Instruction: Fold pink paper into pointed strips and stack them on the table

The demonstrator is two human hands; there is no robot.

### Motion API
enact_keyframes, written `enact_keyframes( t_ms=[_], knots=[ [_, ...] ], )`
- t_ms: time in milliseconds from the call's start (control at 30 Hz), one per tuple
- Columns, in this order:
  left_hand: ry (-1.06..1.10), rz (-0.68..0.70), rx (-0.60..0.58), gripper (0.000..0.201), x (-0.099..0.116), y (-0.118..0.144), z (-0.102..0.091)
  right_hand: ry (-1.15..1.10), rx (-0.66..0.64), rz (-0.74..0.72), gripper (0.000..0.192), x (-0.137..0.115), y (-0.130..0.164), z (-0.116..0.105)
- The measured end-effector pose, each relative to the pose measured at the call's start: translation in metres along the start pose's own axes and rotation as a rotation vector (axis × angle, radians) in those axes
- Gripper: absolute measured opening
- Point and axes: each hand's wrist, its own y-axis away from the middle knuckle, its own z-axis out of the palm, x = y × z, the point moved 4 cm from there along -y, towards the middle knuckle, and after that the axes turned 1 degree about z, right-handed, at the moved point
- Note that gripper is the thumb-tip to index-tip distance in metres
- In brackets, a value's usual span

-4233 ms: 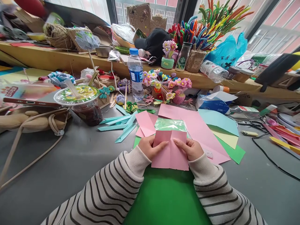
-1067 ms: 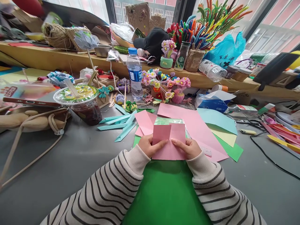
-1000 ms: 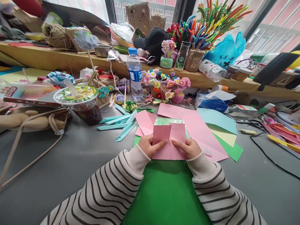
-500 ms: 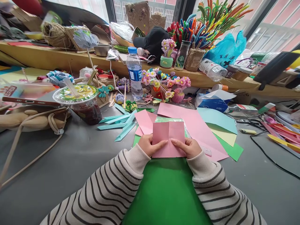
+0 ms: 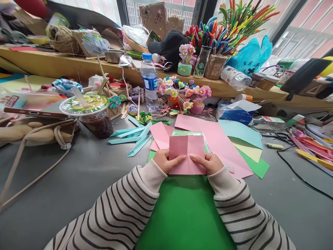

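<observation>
Both hands pinch one folded sheet of pink paper (image 5: pixel 186 154) at its lower half. The left hand (image 5: pixel 165 161) closes on the sheet's left edge, thumb laid flat across the front toward the centre; the right hand (image 5: pixel 209 163) mirrors it on the right edge, its thumb tip nearly meeting the other. The sheet is matte and smooth, roughly square, with two flaps folded inward so that their edges meet at a vertical seam down the middle. It is held just above a large green sheet (image 5: pixel 184 211) that lies flat on the grey table (image 5: pixel 65 180) directly in front of the person. Both forearms wear a knitted, cream sleeve with dark stripes.

Behind the folded sheet lies a glossy clear packet (image 5: pixel 187 133) of green paper, resting on a fan of flat sheets: two pink, one pale blue, one yellow, one green. To the left, several slim folded strips of teal paper (image 5: pixel 131 137) lie scattered. Farther left stands one clear plastic cup (image 5: pixel 90 114) of dark drink, sealed with a printed film lid. One plastic water bottle (image 5: pixel 149 81) with a blue cap stands upright behind the strips, beside a cluster of small fuzzy flowers (image 5: pixel 182 93).
</observation>
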Motion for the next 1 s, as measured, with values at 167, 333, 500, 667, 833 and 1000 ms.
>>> enact_keyframes(
  t_ms=[167,333,500,667,833,1000],
  knots=[
    [0.06,-0.033,0.075,0.035,-0.002,-0.0003,-0.0003,0.048,0.014,-0.049,0.026,-0.0025,0.0024,0.0005],
    [-0.004,0.003,0.123,0.033,-0.0008,0.0013,-0.0008,0.022,0.002,-0.042,0.025,-0.0033,0.0048,0.0029],
    [0.098,-0.03,0.112,0.031,0.0022,0.0025,-0.0001,0.004,0.011,-0.041,0.025,-0.0036,0.0051,0.0031],
    [0.146,-0.07,0.036,0.031,0.0026,0.0019,0.0018,-0.022,0.075,-0.03,0.025,-0.0032,0.0047,0.0005],
    [0.036,-0.033,0.018,0.03,0.0014,0.0005,-0.0005,-0.029,0.081,-0.035,0.023,-0.002,0.0037,0.0007],
    [-0.015,0.027,0.021,0.03,0.0008,0.0003,0.0001,-0.031,0.086,-0.027,0.027,-0.0009,0.0038,0.0018]
  ],
)
